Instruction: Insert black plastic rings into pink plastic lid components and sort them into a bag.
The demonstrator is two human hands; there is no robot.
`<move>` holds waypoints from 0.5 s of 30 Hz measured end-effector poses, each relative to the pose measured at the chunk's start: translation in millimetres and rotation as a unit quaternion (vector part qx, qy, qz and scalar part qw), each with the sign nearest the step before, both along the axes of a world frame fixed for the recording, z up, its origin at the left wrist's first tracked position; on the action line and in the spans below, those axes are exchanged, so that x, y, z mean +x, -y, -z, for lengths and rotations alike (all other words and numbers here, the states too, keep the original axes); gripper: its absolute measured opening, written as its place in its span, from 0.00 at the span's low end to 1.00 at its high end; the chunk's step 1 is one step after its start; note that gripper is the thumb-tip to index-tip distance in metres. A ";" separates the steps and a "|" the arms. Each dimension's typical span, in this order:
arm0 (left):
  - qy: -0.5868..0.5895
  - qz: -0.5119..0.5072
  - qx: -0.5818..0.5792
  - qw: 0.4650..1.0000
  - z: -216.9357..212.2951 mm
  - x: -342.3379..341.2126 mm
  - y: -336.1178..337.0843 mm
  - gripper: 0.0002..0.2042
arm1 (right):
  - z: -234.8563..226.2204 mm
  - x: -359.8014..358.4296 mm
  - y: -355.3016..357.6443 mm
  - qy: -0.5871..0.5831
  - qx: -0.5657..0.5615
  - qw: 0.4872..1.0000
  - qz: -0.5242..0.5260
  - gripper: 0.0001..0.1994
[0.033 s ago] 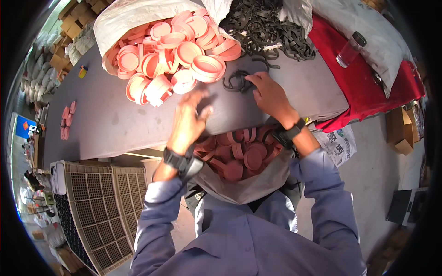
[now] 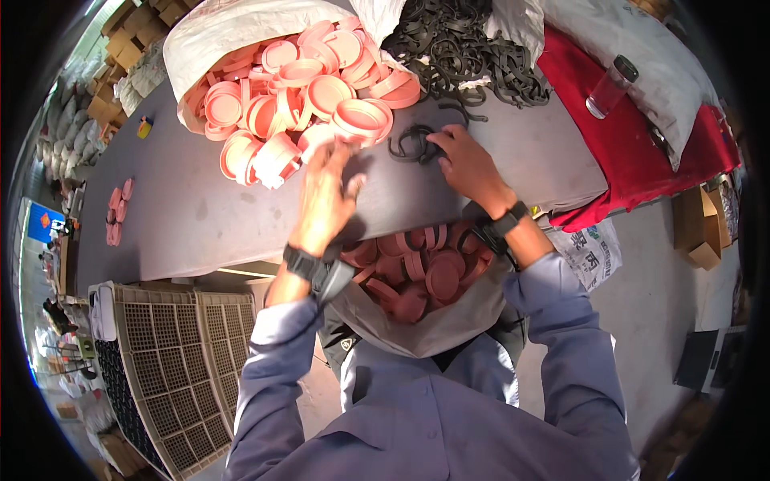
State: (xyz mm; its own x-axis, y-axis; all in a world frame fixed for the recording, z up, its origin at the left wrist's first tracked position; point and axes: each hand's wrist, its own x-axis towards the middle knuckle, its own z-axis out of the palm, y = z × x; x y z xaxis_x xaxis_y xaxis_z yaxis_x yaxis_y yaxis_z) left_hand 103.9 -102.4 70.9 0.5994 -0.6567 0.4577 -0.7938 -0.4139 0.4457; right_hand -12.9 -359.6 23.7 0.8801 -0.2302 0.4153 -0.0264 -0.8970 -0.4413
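Observation:
My left hand [image 2: 325, 192] reaches over the grey table with its thumb apart from its fingers. Its fingertips overlap the near edge of a heap of round, shallow pink plastic caps [image 2: 329, 96]; whether they touch one I cannot tell. To the right, my right hand [image 2: 475, 167] is closed, thumb and fingers pinching the edge of a black curved strip [image 2: 413, 144] that lies with others in a small loose cluster on the table. Beyond it is a large tangled pile of similar black strips [image 2: 465, 56].
A white sack [image 2: 188, 56] backs the pink heap. In my lap, another sack [image 2: 425, 333] holds more pink pieces. Several small pink pieces [image 2: 119, 210] lie at far left. A bottle [image 2: 611, 86] stands on red cloth [image 2: 577, 88]. Beige crates [image 2: 164, 345] stand at lower left.
My left hand has moved forward toward the pink heap, its fingertips now overlapping the nearest cap. My right hand stays at the black strips with hardly any shift.

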 end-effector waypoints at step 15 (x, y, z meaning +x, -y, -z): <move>-0.334 0.016 -0.254 0.908 -5.8 53.4 14.0 0.11 | -31.9 -15.8 14.1 0.072 0.102 0.988 0.087 0.07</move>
